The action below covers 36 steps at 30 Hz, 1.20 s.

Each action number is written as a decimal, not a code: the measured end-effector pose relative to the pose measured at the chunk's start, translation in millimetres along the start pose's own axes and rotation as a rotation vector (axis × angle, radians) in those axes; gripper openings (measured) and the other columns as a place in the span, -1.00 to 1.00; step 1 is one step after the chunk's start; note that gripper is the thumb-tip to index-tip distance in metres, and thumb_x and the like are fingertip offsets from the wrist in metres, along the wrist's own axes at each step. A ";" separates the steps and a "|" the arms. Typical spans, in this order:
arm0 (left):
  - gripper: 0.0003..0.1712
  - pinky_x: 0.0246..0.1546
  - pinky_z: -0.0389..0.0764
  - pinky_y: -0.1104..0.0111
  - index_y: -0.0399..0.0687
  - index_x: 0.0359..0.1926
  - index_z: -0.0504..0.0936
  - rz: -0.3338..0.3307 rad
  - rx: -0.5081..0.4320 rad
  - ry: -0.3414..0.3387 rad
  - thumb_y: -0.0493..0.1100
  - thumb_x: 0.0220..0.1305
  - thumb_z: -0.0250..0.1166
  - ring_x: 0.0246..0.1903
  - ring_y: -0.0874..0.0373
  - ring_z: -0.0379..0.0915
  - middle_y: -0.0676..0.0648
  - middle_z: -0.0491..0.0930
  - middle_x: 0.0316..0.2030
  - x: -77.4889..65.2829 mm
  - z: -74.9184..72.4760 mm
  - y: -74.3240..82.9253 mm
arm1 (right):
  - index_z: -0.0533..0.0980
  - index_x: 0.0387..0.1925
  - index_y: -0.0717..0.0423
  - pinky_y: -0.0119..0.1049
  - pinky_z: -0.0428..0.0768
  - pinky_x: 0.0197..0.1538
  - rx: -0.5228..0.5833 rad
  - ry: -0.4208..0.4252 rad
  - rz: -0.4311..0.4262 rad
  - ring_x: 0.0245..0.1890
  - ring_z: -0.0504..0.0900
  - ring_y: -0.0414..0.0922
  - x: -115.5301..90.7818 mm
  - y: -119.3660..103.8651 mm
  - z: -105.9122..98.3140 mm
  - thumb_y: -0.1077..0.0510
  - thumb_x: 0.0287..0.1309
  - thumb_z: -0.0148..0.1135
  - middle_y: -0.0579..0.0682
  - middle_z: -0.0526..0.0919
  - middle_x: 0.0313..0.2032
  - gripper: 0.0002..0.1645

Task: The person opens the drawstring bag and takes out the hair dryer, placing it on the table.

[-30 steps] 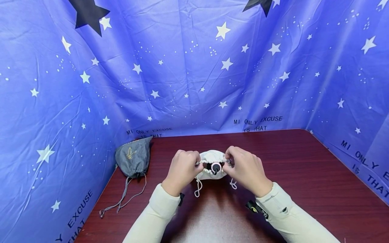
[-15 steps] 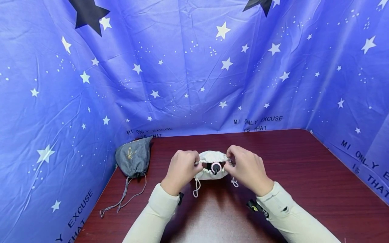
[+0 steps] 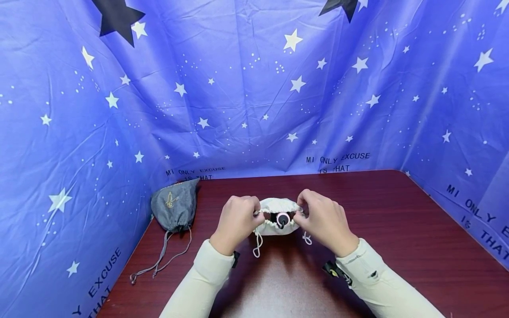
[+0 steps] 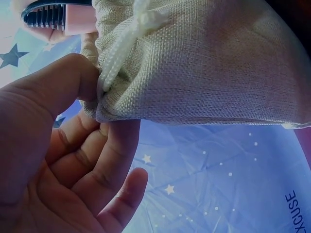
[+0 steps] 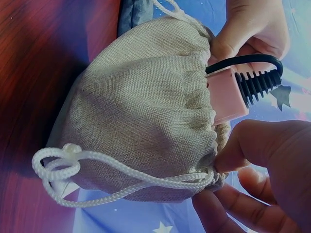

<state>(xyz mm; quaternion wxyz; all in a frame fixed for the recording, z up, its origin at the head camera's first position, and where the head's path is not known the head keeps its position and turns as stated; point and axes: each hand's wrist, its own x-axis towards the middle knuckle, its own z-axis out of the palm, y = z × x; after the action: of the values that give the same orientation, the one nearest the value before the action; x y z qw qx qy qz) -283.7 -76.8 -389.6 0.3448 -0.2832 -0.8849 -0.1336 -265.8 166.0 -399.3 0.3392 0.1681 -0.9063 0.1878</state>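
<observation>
A cream woven drawstring bag (image 3: pixel 277 205) stands in the middle of the table, its gathered mouth held apart. My left hand (image 3: pixel 236 221) pinches the mouth's left edge between thumb and fingers. The opposite edge is pinched by my right hand (image 3: pixel 325 221). From the opening sticks the end of a pink appliance (image 5: pixel 227 96) with a black ribbed cord sleeve (image 5: pixel 256 87) and a bent black cable. The rest of it is hidden inside the cloth, so its kind cannot be told. White drawcord loops (image 5: pixel 58 167) hang from both sides of the bag.
A grey drawstring pouch (image 3: pixel 175 205) with a yellow print lies at the table's left edge, its grey cords (image 3: pixel 161 256) trailing toward the front. Blue star-printed cloth (image 3: pixel 246 88) encloses the back and sides of the dark red table (image 3: pixel 397 229).
Both hands have drawn very slightly apart, and the bag's mouth is a little wider. The pink appliance and the grey pouch stay where they were.
</observation>
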 end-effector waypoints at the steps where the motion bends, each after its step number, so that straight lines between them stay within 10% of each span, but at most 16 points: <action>1: -0.77 -0.56 0.49 0.34 0.08 -0.65 0.58 -0.001 0.002 -0.002 -0.27 -0.14 0.47 -0.66 0.23 0.40 0.16 0.49 -0.68 0.2 -0.1 0.0 | 0.49 -0.39 -0.16 -0.27 0.26 -0.65 0.000 -0.003 0.003 -0.66 0.36 -0.19 0.0 0.2 -0.3 0.13 -0.16 0.43 -0.21 0.49 -0.56 -0.72; 36: -0.74 -0.62 0.27 0.42 0.11 -0.70 0.48 -0.030 0.023 -0.010 -0.29 -0.17 0.39 -0.68 0.28 0.18 0.19 0.29 -0.72 -1.7 -2.7 -4.3 | 0.49 -0.40 -0.17 -0.26 0.25 -0.65 -0.018 0.000 0.020 -0.66 0.36 -0.19 -1.1 3.3 -1.1 0.12 -0.19 0.46 -0.25 0.45 -0.57 -0.70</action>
<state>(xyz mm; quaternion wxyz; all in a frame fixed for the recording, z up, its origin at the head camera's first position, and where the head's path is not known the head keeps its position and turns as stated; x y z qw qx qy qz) -283.7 -82.1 -388.9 0.3414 -0.2664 -0.8924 -0.1270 -265.8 169.5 -400.0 0.3390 0.1560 -0.9095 0.1832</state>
